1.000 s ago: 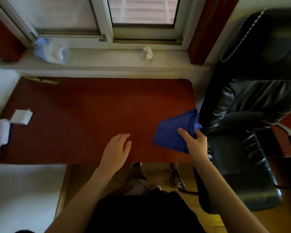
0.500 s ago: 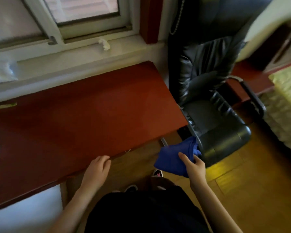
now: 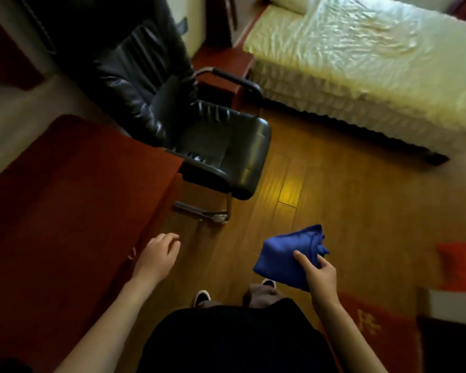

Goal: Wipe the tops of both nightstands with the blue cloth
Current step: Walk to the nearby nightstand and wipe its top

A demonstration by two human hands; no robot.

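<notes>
The folded blue cloth (image 3: 288,258) hangs over the wooden floor, pinched in my right hand (image 3: 319,277) at the lower right. My left hand (image 3: 158,258) is empty, its fingers loosely curled, just off the front edge of the dark red nightstand top (image 3: 65,200) at the left. A second dark red wooden surface (image 3: 221,60) shows past the chair, beside the bed; only a strip of it is visible.
A black leather armchair (image 3: 199,122) stands between the red top and the bed (image 3: 374,57). Wooden floor (image 3: 347,197) lies open ahead. A red mat (image 3: 379,324) and a red object (image 3: 460,265) are at the lower right. My shoes (image 3: 201,297) show below.
The view has swung right, away from the window and red top toward the chair, floor and bed. My right hand carried the cloth off the top; my left hand left its edge.
</notes>
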